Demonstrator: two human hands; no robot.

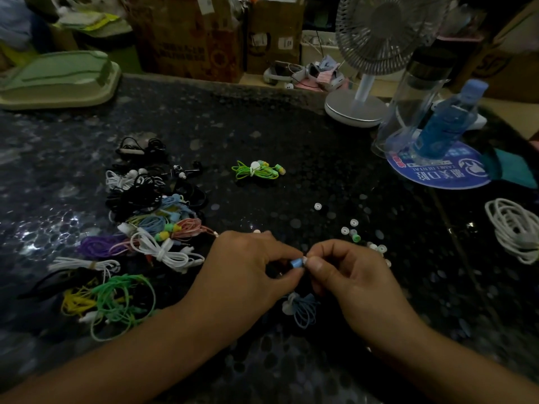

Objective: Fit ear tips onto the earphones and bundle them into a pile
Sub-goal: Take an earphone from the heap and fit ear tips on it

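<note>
My left hand (248,263) pinches a light blue earbud (297,263) between thumb and forefinger. My right hand (347,269) meets it from the right, pinching a small white ear tip (305,260) against the bud's end. The blue earphone's bundled cable (303,312) hangs below my hands, over the dark table. Several loose white ear tips (354,230) lie scattered to the right of my hands. A tied green earphone bundle (258,170) lies alone in the middle of the table. A heap of mixed earphones (145,223) in black, white, blue, pink, purple, green and yellow fills the left.
A white desk fan (357,107) stands at the back right, beside a clear bottle (408,112) and a blue bottle (449,123) on a round blue mat (431,177). A coiled white cable (516,228) lies at the right edge. A green tray (58,80) sits back left, cardboard boxes (189,39) behind.
</note>
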